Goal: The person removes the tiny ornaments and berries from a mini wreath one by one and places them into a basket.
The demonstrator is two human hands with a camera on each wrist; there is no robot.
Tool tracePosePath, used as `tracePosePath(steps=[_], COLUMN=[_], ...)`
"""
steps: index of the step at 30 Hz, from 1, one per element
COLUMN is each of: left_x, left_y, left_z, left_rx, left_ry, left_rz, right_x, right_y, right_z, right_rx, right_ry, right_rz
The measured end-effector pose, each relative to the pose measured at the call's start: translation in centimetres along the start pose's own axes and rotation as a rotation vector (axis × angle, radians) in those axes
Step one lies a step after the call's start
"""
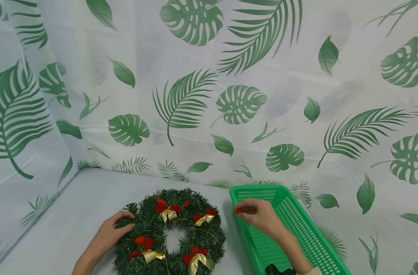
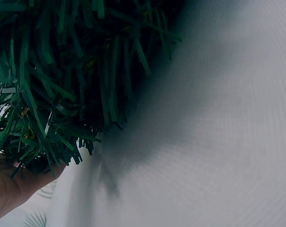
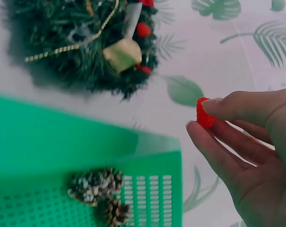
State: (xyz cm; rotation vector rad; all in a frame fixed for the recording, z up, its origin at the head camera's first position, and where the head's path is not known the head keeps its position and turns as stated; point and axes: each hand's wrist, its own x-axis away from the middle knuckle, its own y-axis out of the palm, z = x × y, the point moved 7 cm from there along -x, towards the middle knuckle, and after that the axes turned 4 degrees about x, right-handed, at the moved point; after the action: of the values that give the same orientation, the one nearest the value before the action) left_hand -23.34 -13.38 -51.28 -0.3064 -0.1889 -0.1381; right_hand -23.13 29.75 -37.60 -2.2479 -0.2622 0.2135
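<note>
A round green tinsel wreath (image 1: 150, 217) lies on the white surface, dressed with red-and-gold bows (image 1: 167, 209), small red balls and a thin gold bead chain (image 3: 62, 49). At its left edge, my left hand (image 1: 107, 233) holds the tinsel between thumb and fingers; the left wrist view shows the thumb side (image 2: 20, 187) under the green tips. My right hand (image 1: 264, 217) is raised over the near-left side of a green plastic basket (image 1: 291, 214). Between thumb and fingertips it pinches a small, bumpy red artificial berry (image 3: 206, 113).
Two pine cones, one frosted (image 3: 95, 184) and one plain brown (image 3: 115, 212), lie in the basket to the right of the wreath. A white curtain (image 1: 195, 160) printed with green leaves rises behind and at the left. Something black (image 1: 276, 269) shows by the right wrist.
</note>
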Motion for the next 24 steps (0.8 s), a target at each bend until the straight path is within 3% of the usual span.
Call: tracePosePath(steps=[17,24], left_x=[0.2,0.1], left_y=[-0.1,0.0], left_z=[0.4,0.4], left_rx=[-0.013,-0.014], left_ry=[0.004,0.004], left_rz=[-0.003,-0.004], right_x=[-0.3,-0.4], right_y=[-1.2,-0.7], right_z=[5.7,7.3], right_rx=[0.059,0.113], right_ry=[0.143,0.13], right_rz=[0.011,-0.001])
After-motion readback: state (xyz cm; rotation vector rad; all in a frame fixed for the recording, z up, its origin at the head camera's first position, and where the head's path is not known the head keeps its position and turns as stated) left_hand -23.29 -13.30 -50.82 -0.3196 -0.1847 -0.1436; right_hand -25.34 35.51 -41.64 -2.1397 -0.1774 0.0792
